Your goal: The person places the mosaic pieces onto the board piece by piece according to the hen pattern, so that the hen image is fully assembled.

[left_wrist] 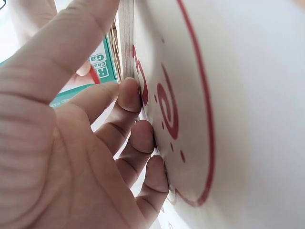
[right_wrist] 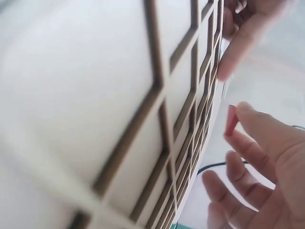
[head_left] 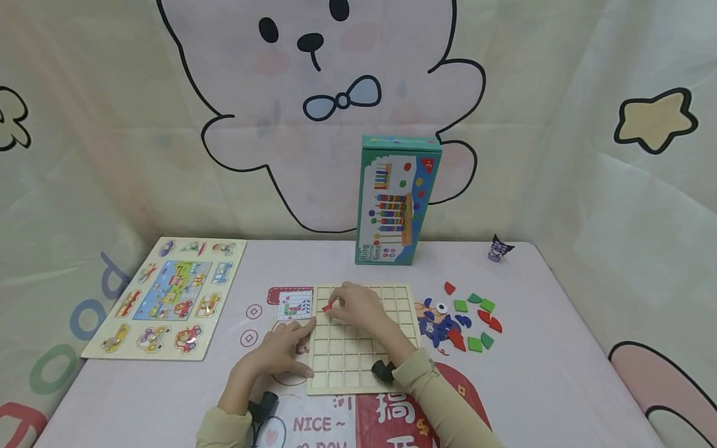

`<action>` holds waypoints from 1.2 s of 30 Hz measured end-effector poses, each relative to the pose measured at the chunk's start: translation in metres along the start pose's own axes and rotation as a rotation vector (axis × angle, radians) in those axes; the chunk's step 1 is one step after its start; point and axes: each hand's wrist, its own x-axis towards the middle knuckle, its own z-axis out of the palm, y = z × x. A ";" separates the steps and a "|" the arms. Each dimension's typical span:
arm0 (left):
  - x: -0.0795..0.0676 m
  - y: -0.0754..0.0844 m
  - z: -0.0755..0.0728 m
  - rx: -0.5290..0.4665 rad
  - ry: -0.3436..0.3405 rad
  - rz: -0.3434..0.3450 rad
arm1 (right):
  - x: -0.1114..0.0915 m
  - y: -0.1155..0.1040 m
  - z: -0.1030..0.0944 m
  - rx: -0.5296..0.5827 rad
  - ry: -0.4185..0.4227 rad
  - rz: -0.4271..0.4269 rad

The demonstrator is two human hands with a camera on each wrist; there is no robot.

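Note:
A wooden grid board (head_left: pixel 346 366) lies flat on the table in front of the person. Above its upper left part, the right hand (head_left: pixel 361 308) pinches a small red piece (right_wrist: pixel 231 120) between thumb and forefinger, its other fingers loosely bent. The left hand (head_left: pixel 280 352) rests by the board's left edge, forefinger and thumb spread along that edge. In the left wrist view, its other fingertips (left_wrist: pixel 142 136) touch the printed tabletop. A small picture card (head_left: pixel 295 305) with a coloured grid pattern lies just beyond the left hand, against the board.
Right of the board lie several loose pieces, among them a green square (head_left: pixel 475 344) and a red piece (head_left: pixel 456 340). A picture puzzle board (head_left: pixel 219 321) is at the left. A green game box (head_left: pixel 396 203) stands at the back, and a small purple item (head_left: pixel 499 249) sits back right.

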 end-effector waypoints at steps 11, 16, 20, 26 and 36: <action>0.001 0.000 -0.001 0.020 -0.014 0.001 | 0.001 -0.008 0.009 -0.005 -0.027 -0.022; 0.002 -0.002 0.000 0.020 -0.021 -0.005 | 0.001 -0.010 0.012 -0.028 -0.043 -0.002; 0.002 -0.003 0.001 0.016 -0.018 -0.004 | 0.001 -0.009 0.013 -0.037 -0.049 0.016; 0.002 -0.004 0.002 0.022 -0.018 -0.009 | 0.001 -0.005 0.015 -0.025 -0.062 0.040; 0.002 -0.003 0.002 0.030 -0.013 -0.004 | -0.002 -0.002 0.013 0.009 -0.058 0.050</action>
